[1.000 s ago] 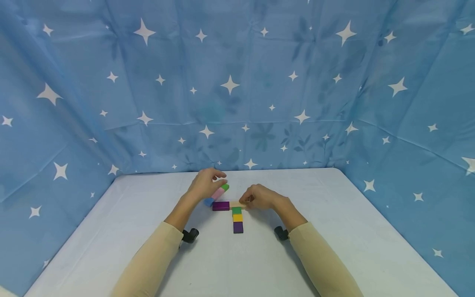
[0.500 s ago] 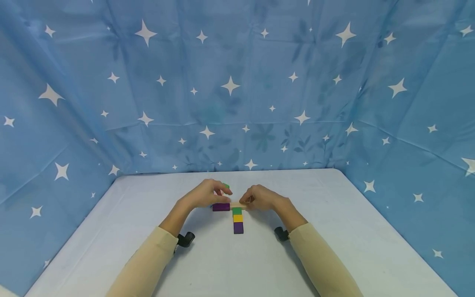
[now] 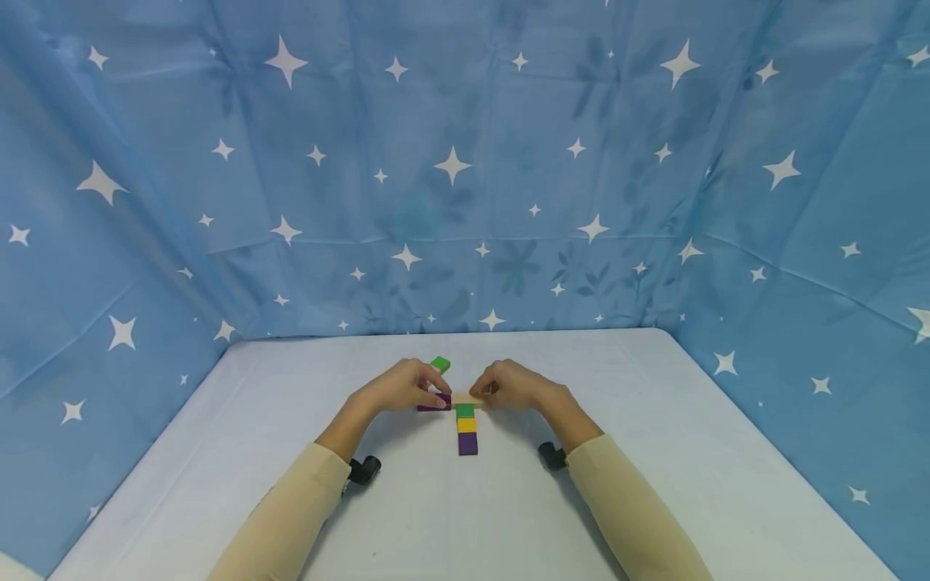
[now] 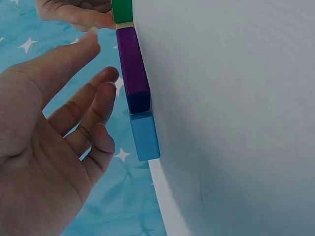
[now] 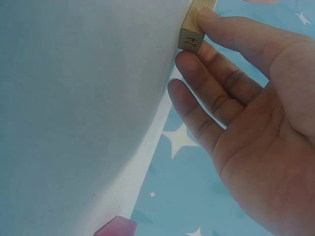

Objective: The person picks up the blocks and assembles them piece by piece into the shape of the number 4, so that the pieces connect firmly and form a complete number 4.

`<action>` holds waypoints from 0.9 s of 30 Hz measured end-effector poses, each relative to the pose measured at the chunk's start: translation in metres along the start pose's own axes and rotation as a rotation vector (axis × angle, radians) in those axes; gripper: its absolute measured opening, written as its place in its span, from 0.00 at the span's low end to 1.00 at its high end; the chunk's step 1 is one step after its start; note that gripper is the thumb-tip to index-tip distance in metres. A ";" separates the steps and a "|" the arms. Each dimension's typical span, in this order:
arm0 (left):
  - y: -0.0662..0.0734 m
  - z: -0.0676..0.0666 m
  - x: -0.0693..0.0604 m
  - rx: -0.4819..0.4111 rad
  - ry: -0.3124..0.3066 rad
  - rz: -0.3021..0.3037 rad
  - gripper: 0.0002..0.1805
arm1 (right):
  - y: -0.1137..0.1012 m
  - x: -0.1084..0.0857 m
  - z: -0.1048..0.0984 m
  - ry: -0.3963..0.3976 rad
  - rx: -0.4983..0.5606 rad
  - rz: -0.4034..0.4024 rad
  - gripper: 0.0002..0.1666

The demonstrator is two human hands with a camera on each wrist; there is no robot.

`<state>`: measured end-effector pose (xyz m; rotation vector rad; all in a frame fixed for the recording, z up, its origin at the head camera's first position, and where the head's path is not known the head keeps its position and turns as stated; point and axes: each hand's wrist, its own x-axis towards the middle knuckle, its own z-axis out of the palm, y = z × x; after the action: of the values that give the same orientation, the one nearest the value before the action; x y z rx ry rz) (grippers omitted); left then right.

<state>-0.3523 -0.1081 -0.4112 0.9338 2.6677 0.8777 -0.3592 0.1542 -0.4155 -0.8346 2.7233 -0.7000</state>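
Observation:
My right hand (image 3: 512,385) pinches a plain wooden block (image 5: 196,22) between thumb and fingers; its end bears the number 24. Beside it, my left hand (image 3: 400,386) hovers with thumb and fingers apart around a purple block (image 4: 134,71). In the left wrist view those fingers appear clear of it. The purple block lies end to end with the wooden one. From their near side a column runs toward me: a green block (image 3: 465,411), a yellow block (image 3: 467,425) and a dark purple block (image 3: 468,444).
Behind my left hand lies a light green block (image 3: 440,365), and a blue block (image 4: 145,137) appears past the purple one. A pink-magenta block end (image 5: 116,226) shows low in the right wrist view. Starry blue curtains (image 3: 450,202) stand around the white table (image 3: 581,359).
My left hand has come toward me and a little right, from over the slanted blue, pink and green blocks to the purple block. My right hand stays put on the wooden block.

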 end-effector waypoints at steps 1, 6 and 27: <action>0.000 0.000 0.000 0.007 -0.004 0.005 0.09 | 0.000 0.000 0.000 -0.001 0.000 -0.001 0.16; 0.002 0.000 -0.001 0.043 -0.005 0.013 0.07 | 0.000 0.000 0.000 -0.003 -0.004 0.000 0.16; 0.003 0.007 0.002 0.106 0.031 -0.039 0.10 | 0.000 0.000 0.000 -0.002 -0.007 0.016 0.16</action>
<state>-0.3502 -0.1018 -0.4150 0.8944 2.7724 0.7558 -0.3596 0.1541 -0.4151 -0.8131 2.7293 -0.6859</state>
